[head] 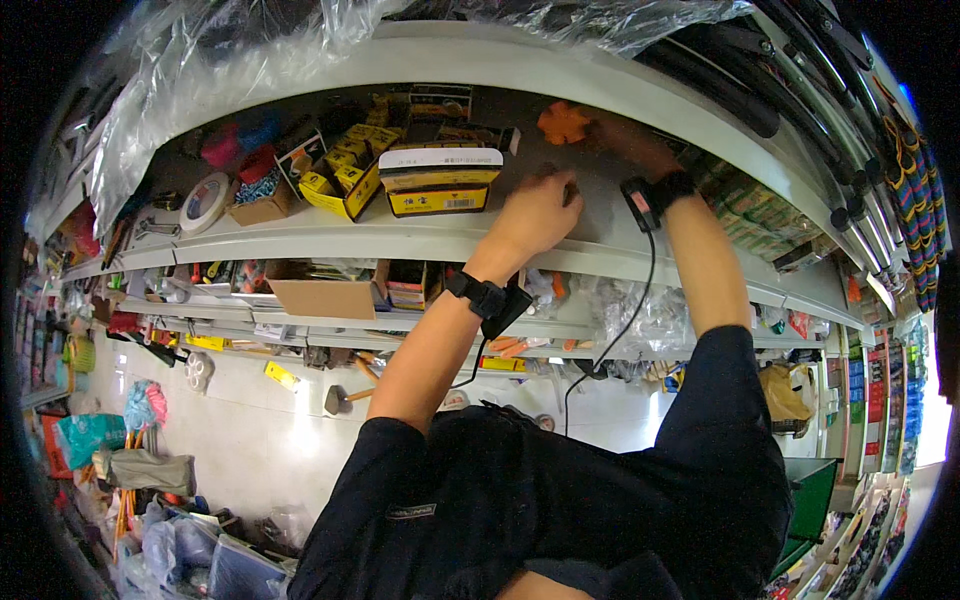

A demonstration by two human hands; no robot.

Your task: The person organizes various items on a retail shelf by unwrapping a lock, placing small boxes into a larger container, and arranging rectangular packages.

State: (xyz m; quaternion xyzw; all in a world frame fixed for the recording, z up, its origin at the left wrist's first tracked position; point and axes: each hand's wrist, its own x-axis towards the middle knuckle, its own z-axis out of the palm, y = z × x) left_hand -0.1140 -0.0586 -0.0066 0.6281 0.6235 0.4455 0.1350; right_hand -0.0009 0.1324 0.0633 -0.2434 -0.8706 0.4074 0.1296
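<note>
On the upper metal shelf [337, 232], my left hand [536, 214] rests with curled fingers, right of a yellow and black carton [436, 201] with a raised white flap. A small dark patch shows between its thumb and fingers; I cannot tell whether it is an object or shadow. Farther back, my right hand [634, 144] is blurred and in shade. Its fingertips reach a bright orange object [564, 124] with a jagged outline, and whether they grip it is unclear. Both wrists wear black straps with small cabled devices.
Left along the shelf are an open yellow box [341, 184], a small cardboard box [259, 199] and a white tape roll [205, 202]. Green packets [757, 199] are stacked at right. Clear plastic sheeting [217, 82] hangs over the shelf above. A mallet [337, 400] lies below.
</note>
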